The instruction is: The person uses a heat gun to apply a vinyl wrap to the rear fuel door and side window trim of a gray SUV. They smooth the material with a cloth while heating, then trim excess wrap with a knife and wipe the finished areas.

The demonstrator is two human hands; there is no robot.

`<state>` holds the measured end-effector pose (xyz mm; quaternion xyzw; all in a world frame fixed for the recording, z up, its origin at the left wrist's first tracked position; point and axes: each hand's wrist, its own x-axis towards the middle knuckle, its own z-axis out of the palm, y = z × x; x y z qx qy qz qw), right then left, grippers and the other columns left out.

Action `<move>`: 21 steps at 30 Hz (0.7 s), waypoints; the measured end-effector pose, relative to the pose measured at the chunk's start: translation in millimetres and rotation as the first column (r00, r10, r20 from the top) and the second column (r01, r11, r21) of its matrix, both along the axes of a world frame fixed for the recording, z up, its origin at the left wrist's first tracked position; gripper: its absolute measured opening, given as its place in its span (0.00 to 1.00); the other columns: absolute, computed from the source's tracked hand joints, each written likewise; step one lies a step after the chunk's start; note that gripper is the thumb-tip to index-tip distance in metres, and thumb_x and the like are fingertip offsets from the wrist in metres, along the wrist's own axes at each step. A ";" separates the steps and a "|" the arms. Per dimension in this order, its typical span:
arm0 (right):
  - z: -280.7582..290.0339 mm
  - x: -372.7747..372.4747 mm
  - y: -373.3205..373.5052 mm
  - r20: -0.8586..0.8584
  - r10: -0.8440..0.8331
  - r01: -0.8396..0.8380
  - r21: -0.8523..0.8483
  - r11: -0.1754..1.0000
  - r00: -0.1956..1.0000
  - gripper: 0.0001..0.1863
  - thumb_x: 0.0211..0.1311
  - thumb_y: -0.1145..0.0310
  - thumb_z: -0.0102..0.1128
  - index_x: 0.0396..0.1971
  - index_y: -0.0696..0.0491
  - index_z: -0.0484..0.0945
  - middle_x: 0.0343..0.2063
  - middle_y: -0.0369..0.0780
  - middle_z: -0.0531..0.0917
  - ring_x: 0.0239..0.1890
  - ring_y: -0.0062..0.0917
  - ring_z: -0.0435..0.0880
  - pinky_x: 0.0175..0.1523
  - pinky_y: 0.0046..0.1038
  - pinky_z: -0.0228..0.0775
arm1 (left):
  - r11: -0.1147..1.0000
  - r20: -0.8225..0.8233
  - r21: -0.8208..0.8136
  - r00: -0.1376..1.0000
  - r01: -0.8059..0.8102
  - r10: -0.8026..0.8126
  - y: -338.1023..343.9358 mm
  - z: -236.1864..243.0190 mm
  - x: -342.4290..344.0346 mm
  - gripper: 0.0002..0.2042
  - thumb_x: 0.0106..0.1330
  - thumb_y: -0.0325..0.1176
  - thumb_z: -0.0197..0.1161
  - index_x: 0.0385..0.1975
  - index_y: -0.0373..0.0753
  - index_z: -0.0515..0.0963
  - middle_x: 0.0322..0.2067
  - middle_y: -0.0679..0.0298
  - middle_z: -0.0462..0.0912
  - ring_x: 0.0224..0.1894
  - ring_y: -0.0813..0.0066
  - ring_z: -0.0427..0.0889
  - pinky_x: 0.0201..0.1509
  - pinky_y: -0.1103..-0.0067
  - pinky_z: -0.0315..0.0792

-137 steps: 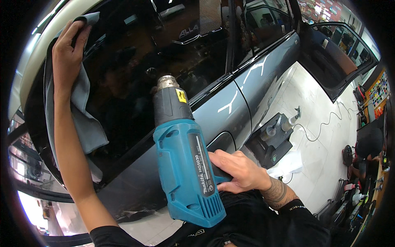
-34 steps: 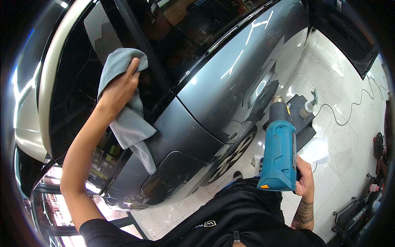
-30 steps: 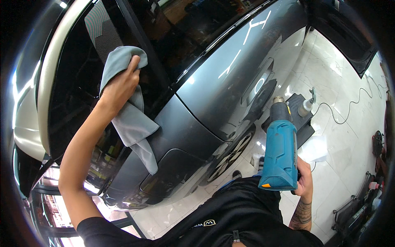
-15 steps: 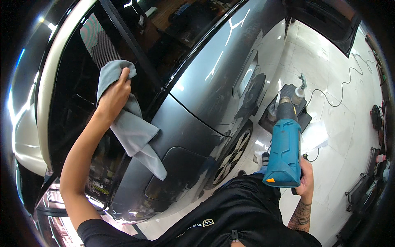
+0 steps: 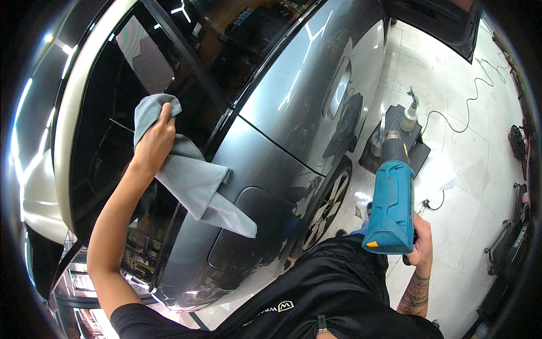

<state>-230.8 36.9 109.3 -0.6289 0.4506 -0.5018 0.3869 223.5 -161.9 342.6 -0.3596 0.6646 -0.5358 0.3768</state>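
My left hand (image 5: 154, 142) is closed on a grey cloth (image 5: 195, 183), with its bunched top against the dark rear side window (image 5: 107, 107) of a car. The rest of the cloth hangs down over the grey body panel (image 5: 248, 152), its tail reaching the fuel flap (image 5: 257, 217). On the other side, my right hand (image 5: 420, 242) grips a blue heat gun (image 5: 390, 206) by its handle, most of which is hidden behind the body. The gun's metal nozzle (image 5: 392, 135) points away from me, apart from the car.
A black stool-like stand (image 5: 418, 155) bears a spray bottle (image 5: 410, 116) and another container. A cable (image 5: 467, 107) trails over the pale tiled floor (image 5: 446, 73). Close to my legs is the car's wheel (image 5: 330, 206); an opened car door (image 5: 440, 22) juts out ahead.
The cloth's hanging tail has swung to the right, and my left hand sits slightly lower on the window. My right hand still holds the heat gun in nearly the same place.
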 end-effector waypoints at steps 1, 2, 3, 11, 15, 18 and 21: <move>-0.4 1.3 3.0 0.002 0.001 -0.001 0.002 1.000 1.000 0.31 0.50 0.56 0.55 0.45 0.68 0.68 0.34 0.50 0.77 0.35 0.39 0.79 0.43 0.27 0.68 | 1.000 -0.028 -0.003 1.000 0.012 -0.012 3.1 0.2 -2.0 0.14 0.48 0.24 0.62 0.38 0.38 0.82 0.48 0.64 0.76 0.60 0.66 0.63 0.64 0.71 0.62; 0.2 3.0 4.9 0.005 0.007 -0.007 0.003 1.000 1.000 0.31 0.50 0.56 0.55 0.45 0.68 0.68 0.34 0.49 0.77 0.34 0.39 0.79 0.42 0.27 0.68 | 1.000 -0.016 0.012 1.000 -0.011 0.011 6.7 0.9 0.3 0.14 0.49 0.25 0.60 0.38 0.35 0.81 0.49 0.61 0.75 0.61 0.66 0.63 0.64 0.71 0.62; 0.5 4.9 6.6 0.007 0.013 -0.013 0.005 1.000 1.000 0.31 0.50 0.55 0.54 0.45 0.69 0.68 0.33 0.49 0.77 0.33 0.38 0.79 0.42 0.27 0.68 | 0.999 -0.004 0.027 0.999 -0.033 0.033 10.0 1.4 3.0 0.14 0.50 0.26 0.58 0.38 0.33 0.80 0.49 0.59 0.74 0.61 0.65 0.62 0.63 0.72 0.62; 3.0 20.4 23.2 0.004 0.007 -0.006 -0.037 0.999 1.000 0.31 0.51 0.55 0.54 0.44 0.69 0.67 0.32 0.49 0.76 0.31 0.37 0.78 0.40 0.26 0.68 | 0.999 -0.197 0.041 0.980 -0.021 0.029 32.0 -2.3 30.3 0.17 0.50 0.24 0.56 0.41 0.28 0.77 0.52 0.54 0.70 0.60 0.64 0.63 0.61 0.73 0.64; 3.6 27.7 30.1 0.007 0.003 -0.003 -0.036 0.999 1.000 0.30 0.51 0.55 0.55 0.44 0.69 0.68 0.33 0.48 0.77 0.32 0.36 0.78 0.41 0.26 0.68 | 0.997 -0.241 0.054 0.968 -0.058 0.069 47.3 -0.1 30.0 0.15 0.50 0.22 0.54 0.39 0.26 0.76 0.54 0.52 0.66 0.58 0.64 0.67 0.59 0.73 0.67; 0.8 30.2 34.6 -0.019 -0.005 0.004 -0.061 0.998 1.000 0.30 0.51 0.56 0.55 0.44 0.69 0.68 0.34 0.48 0.77 0.33 0.37 0.79 0.42 0.26 0.68 | 0.998 -0.285 0.052 0.957 -0.046 0.059 58.1 1.0 34.4 0.13 0.51 0.21 0.53 0.37 0.25 0.75 0.53 0.52 0.66 0.57 0.63 0.69 0.58 0.73 0.68; 8.9 36.4 37.0 0.016 0.015 -0.015 -0.007 1.000 1.000 0.30 0.51 0.56 0.55 0.44 0.68 0.69 0.35 0.49 0.77 0.35 0.37 0.79 0.43 0.26 0.68 | 0.999 -0.360 0.007 0.933 0.032 -0.028 66.1 -2.7 52.8 0.13 0.50 0.22 0.55 0.36 0.29 0.78 0.51 0.55 0.69 0.56 0.63 0.69 0.60 0.71 0.66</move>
